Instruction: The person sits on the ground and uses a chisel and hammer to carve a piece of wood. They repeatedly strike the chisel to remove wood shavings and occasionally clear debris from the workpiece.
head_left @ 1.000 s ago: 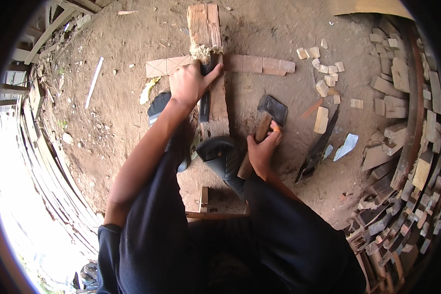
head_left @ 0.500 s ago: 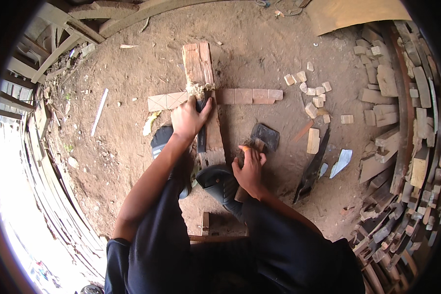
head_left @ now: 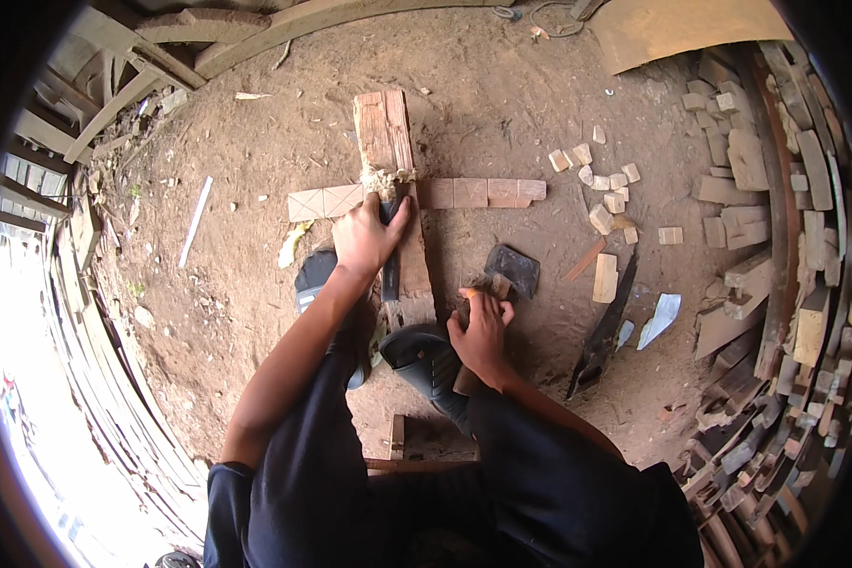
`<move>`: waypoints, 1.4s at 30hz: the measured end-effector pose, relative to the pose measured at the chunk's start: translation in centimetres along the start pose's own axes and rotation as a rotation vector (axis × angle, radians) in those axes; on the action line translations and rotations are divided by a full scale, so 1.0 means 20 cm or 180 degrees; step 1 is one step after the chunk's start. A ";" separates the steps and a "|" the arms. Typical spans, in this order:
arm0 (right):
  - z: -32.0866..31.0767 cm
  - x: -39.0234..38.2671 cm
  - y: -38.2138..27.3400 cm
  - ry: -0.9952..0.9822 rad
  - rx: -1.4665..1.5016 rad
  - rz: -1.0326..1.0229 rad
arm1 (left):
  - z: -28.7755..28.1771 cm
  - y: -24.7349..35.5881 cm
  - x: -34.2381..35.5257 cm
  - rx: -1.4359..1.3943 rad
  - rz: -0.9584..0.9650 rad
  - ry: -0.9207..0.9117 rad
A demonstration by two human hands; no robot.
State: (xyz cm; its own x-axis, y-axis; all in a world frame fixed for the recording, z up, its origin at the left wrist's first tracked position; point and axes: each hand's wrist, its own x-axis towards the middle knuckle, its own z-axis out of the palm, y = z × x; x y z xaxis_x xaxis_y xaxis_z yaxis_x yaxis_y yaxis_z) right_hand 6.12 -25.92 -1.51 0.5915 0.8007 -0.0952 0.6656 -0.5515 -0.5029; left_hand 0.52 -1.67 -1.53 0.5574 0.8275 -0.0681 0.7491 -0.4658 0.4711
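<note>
Two hands down at the work: my left hand (head_left: 363, 237) is closed around a narrow black flat bar (head_left: 389, 276) lying lengthwise on a rough reddish-brown wooden beam (head_left: 417, 275); my right hand (head_left: 483, 329) lies, fingers curled, over the handle of a mallet with a black squarish head (head_left: 512, 271), grip or mere rest I cannot tell. Beam lies on the ground ahead of me, far end pointing away. Step in hand, by my judgement: steadying the bar on the beam, mallet ready at right. Next move calls for a firm left hold and, if the mallet is lifted, fingers clear of its path. A flat brown wooden strip with scored lines (head_left: 483, 193) crosses the beam; over or under, hidden. In the way: a pale fibrous clump (head_left: 384, 180) just beyond my left hand, and my dark sandal (head_left: 418, 355) at the beam's near end, close to the handle. To the right: small pale wooden blocks (head_left: 601, 220), a long black strip (head_left: 604, 331), then piled timber offcuts (head_left: 748, 159). Left: a thin white strip (head_left: 196, 221), well apart.
</note>
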 end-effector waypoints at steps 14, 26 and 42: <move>-0.01 0.00 -0.01 0.0023 -0.0030 -0.0050 | 0.01 0.00 -0.01 -0.0013 0.0003 0.0102; 0.00 0.00 0.00 -0.0030 0.0012 0.0030 | 0.00 0.02 -0.01 -0.0092 -0.0237 0.0074; 0.02 0.00 0.00 -0.0015 0.0010 0.0001 | 0.08 -0.09 -0.03 -0.2048 -0.0758 0.0754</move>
State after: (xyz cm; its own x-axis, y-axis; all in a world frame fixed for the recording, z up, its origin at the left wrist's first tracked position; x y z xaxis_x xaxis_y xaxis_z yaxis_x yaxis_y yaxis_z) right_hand 5.96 -25.90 -1.80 0.5897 0.8015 -0.0993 0.6638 -0.5510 -0.5056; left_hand -0.62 -1.84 -3.84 0.2582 0.9632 -0.0752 0.4406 -0.0482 0.8964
